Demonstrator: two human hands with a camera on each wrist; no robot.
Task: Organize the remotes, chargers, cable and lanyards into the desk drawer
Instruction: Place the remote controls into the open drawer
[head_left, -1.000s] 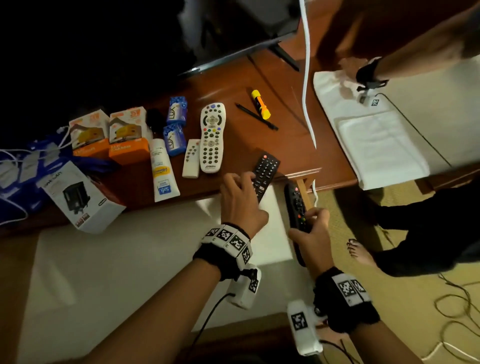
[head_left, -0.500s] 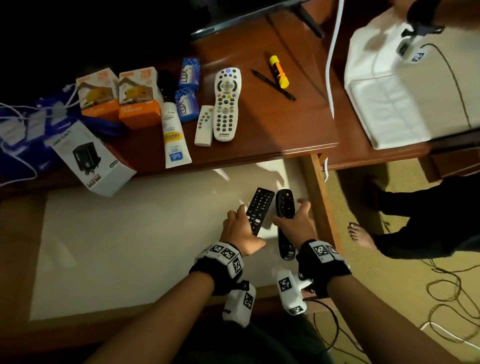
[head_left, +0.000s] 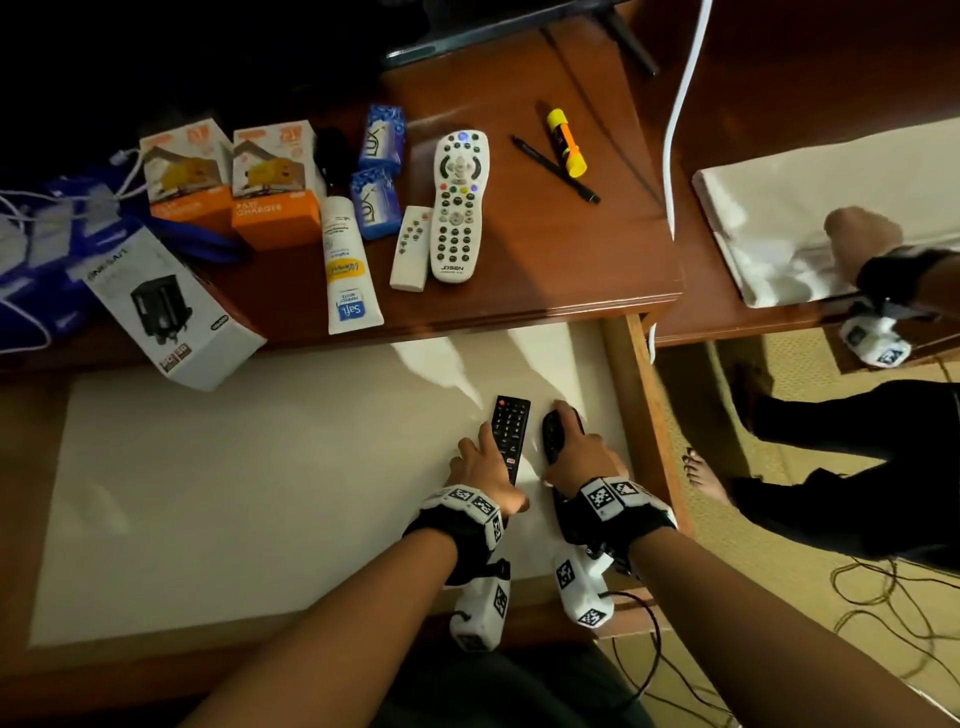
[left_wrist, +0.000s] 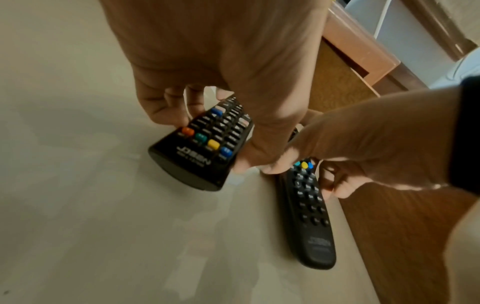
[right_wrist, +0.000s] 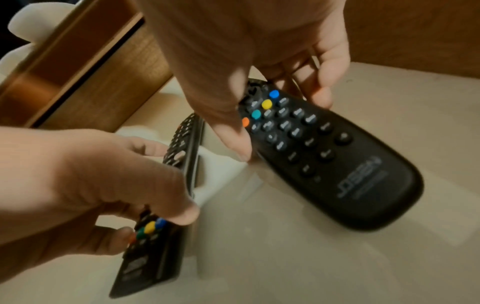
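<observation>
The desk drawer (head_left: 645, 415) stands pulled out, with a pale lined bottom. At its right end my left hand (head_left: 483, 465) grips a flat black remote (head_left: 511, 434) by its sides, thumb and fingers curled round it (left_wrist: 202, 148). Beside it my right hand (head_left: 576, 454) holds a rounded black remote (head_left: 557, 431) close to the drawer's right wall (right_wrist: 324, 154). Both remotes are low at the drawer bottom, buttons up. On the desk lie a large white remote (head_left: 457, 208), a small white remote (head_left: 412, 249), two orange charger boxes (head_left: 275, 182), a white adapter box (head_left: 166, 306) and blue lanyards (head_left: 47, 260).
A white cable (head_left: 680, 104) hangs down past the desk's right end. Soap boxes (head_left: 376, 171), a tube (head_left: 345, 270), a pen (head_left: 556, 169) and a yellow highlighter (head_left: 566, 143) also lie on the desk. Another person stands at the right, foot (head_left: 701, 475) near the drawer.
Both hands have carried the two black remotes from the desk edge down into the right end of the drawer, side by side. The view has tilted downward.
</observation>
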